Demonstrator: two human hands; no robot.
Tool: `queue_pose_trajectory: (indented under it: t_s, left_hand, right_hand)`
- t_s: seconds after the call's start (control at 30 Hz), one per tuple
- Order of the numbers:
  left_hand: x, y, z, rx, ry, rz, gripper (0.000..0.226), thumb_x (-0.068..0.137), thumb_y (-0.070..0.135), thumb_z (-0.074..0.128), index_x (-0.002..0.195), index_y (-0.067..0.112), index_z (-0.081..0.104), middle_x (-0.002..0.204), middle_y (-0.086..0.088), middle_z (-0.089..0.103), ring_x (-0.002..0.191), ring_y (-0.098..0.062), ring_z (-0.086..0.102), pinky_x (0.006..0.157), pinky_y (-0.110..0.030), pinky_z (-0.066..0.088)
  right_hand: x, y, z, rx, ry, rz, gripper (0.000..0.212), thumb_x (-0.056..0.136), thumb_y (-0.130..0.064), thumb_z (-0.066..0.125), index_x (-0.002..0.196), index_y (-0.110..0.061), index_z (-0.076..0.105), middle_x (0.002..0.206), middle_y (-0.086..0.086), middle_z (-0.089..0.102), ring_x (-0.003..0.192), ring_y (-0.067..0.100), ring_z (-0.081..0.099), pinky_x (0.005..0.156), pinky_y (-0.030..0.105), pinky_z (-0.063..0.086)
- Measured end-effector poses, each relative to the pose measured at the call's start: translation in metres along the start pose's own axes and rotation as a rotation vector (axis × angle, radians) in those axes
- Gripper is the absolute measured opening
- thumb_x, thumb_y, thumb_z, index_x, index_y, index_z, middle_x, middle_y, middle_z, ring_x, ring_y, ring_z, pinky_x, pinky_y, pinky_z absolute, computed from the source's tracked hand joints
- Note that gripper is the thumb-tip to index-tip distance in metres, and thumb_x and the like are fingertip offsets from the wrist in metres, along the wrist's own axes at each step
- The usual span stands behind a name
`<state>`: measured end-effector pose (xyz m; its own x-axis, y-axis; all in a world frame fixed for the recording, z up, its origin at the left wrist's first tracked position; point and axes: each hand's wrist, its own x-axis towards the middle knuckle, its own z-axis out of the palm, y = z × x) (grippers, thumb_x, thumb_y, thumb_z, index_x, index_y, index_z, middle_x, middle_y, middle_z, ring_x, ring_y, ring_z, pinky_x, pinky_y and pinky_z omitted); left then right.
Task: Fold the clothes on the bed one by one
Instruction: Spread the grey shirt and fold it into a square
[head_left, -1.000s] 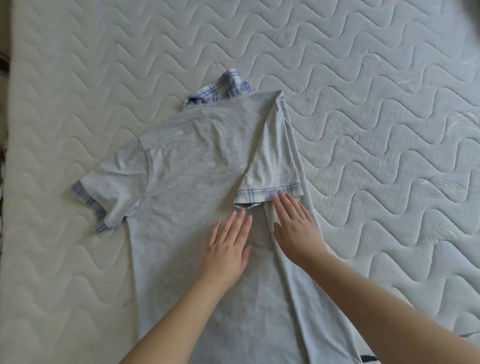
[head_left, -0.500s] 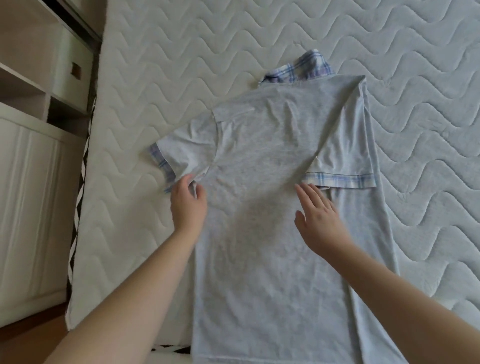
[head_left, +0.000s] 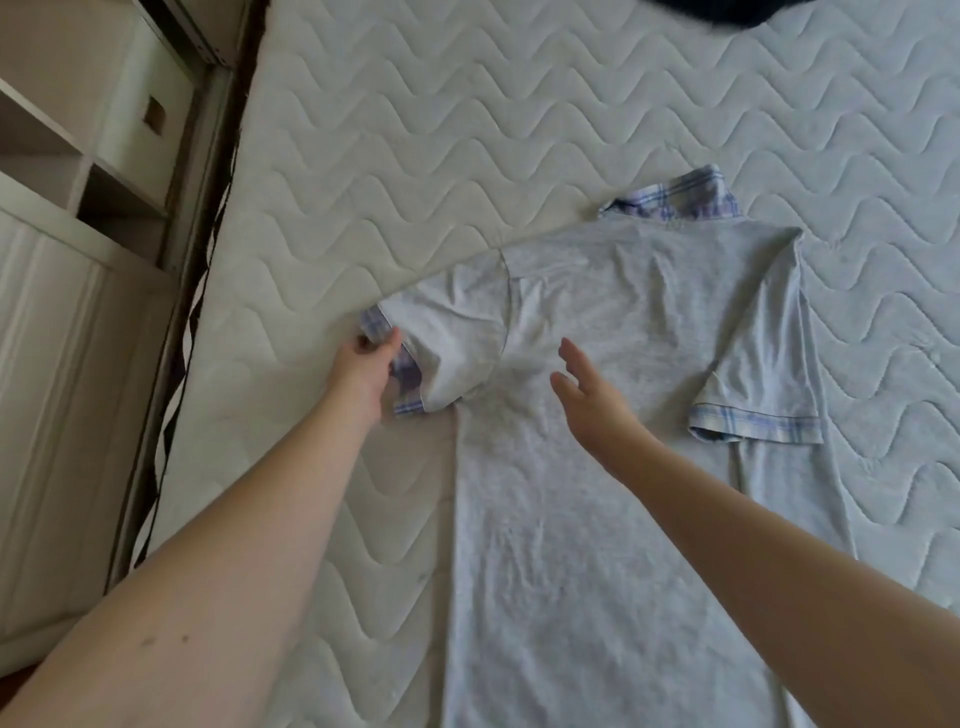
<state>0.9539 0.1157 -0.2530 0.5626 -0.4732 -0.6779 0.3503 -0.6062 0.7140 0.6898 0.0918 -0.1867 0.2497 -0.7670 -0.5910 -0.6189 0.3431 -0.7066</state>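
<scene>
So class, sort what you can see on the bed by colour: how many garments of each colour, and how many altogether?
Grey with blue plaid trim: 1, the polo shirt, its sleeve cuff gripped by the left hand.
Dark: 1, a dark item at the top edge, too cut off to identify.
Total: 2

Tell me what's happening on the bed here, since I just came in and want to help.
A person is folding a grey shirt laid flat on the mattress. Its right side and sleeve are already folded in. The left hand grips the plaid cuff of the other sleeve, which is not yet folded, while the open right hand is over the shirt's middle.
</scene>
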Motion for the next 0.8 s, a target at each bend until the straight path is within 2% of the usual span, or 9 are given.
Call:
queue_pose_trajectory:
  t_s: [0.1,0.2,0.27,0.33,0.43,0.53,0.63,0.73,0.8]
  left_hand:
    - [0.001,0.006,0.007,-0.028,-0.054,0.003,0.034,0.086,0.021,0.074,0.116,0.008,0.064,0.1,-0.008,0.07,0.072,-0.016,0.064,0.061,-0.025,0.051]
    - [-0.011,0.016,0.015,-0.037,-0.069,0.083,0.023,0.089,0.015,0.07,0.111,0.011,0.066,0.087,-0.001,0.068,0.067,-0.011,0.063,0.053,-0.021,0.05]
    - [-0.02,0.024,0.016,-0.002,-0.092,0.195,0.015,0.088,0.02,0.07,0.103,0.02,0.067,0.09,0.002,0.071,0.074,-0.011,0.066,0.066,-0.028,0.055]
    - [-0.032,0.036,0.014,0.155,-0.122,0.34,0.014,0.084,0.029,0.07,0.096,0.025,0.065,0.091,0.004,0.071,0.081,-0.014,0.067,0.079,-0.032,0.055]
    - [-0.065,0.056,0.018,0.497,-0.131,0.608,0.014,0.09,0.027,0.065,0.102,0.023,0.059,0.089,0.009,0.067,0.08,-0.005,0.059,0.071,-0.011,0.044]
    - [-0.088,0.07,0.035,0.665,-0.155,0.8,0.023,0.091,0.028,0.065,0.111,0.017,0.061,0.092,0.003,0.07,0.083,-0.013,0.062,0.069,-0.02,0.042]
    - [-0.103,0.075,0.064,0.811,-0.308,0.93,0.024,0.091,0.031,0.062,0.112,0.02,0.06,0.092,0.0,0.07,0.083,-0.025,0.065,0.068,-0.033,0.05]
    - [-0.118,0.065,0.098,0.918,-0.434,1.048,0.021,0.091,0.029,0.061,0.109,0.018,0.057,0.088,-0.002,0.067,0.076,-0.029,0.062,0.058,-0.034,0.044]
    - [-0.122,0.055,0.119,1.004,-0.55,1.029,0.027,0.091,0.031,0.059,0.114,0.018,0.056,0.102,-0.001,0.067,0.081,-0.028,0.063,0.061,-0.033,0.044]
  right_hand:
    - [0.018,-0.009,0.012,0.125,-0.011,0.067,0.052,0.105,-0.031,0.034,0.155,-0.032,0.02,0.158,-0.004,0.029,0.143,0.017,0.031,0.105,0.028,0.026]
    - [0.032,-0.012,0.021,0.204,-0.038,0.092,0.054,0.104,-0.028,0.032,0.156,-0.03,0.017,0.159,-0.005,0.028,0.145,0.018,0.028,0.115,0.035,0.024]
    - [0.04,-0.011,0.02,0.279,-0.053,0.116,0.053,0.105,-0.028,0.03,0.156,-0.029,0.018,0.158,-0.008,0.028,0.144,0.016,0.029,0.119,0.04,0.026]
    - [0.046,-0.011,0.015,0.374,-0.054,0.151,0.049,0.106,-0.029,0.03,0.154,-0.027,0.027,0.155,-0.01,0.033,0.133,0.012,0.041,0.115,0.04,0.034]
    - [0.051,-0.012,0.003,0.513,-0.062,0.206,0.043,0.104,-0.04,0.037,0.141,-0.02,0.048,0.146,-0.005,0.047,0.109,0.004,0.053,0.103,0.036,0.044]
    - [0.054,-0.017,-0.01,0.653,-0.108,0.187,0.048,0.105,-0.044,0.029,0.143,-0.02,0.044,0.143,0.001,0.051,0.123,0.014,0.052,0.095,0.034,0.044]
    - [0.055,-0.025,-0.026,0.857,-0.141,0.157,0.056,0.104,-0.053,0.02,0.141,-0.021,0.047,0.138,0.001,0.057,0.124,0.017,0.055,0.099,0.039,0.044]
    - [0.058,-0.022,-0.045,1.013,-0.133,0.177,0.068,0.1,-0.062,0.018,0.133,-0.017,0.057,0.128,0.007,0.065,0.12,0.023,0.06,0.101,0.043,0.046]
    - [0.057,-0.012,-0.058,1.065,-0.157,0.189,0.077,0.097,-0.067,0.019,0.132,-0.01,0.058,0.126,0.014,0.066,0.118,0.029,0.062,0.1,0.045,0.047]
